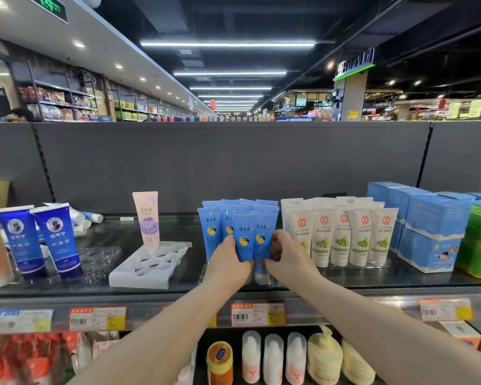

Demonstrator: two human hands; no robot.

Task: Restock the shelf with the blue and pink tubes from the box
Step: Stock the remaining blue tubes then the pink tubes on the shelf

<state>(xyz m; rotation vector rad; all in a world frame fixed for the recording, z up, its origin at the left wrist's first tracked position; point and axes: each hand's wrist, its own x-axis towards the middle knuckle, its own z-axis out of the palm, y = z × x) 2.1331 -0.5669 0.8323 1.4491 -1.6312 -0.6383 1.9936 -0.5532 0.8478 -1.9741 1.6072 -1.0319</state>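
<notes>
I'm watching two upright blue tubes (245, 240) near the shelf's (428, 282) front edge — left hand (228, 263) pinching one, right hand (288, 258) pinching its neighbour — both standing just beyond the knuckles, caps down.

Glossy plastic blue tubes (243, 237), glass shelf (400, 276)
</notes>
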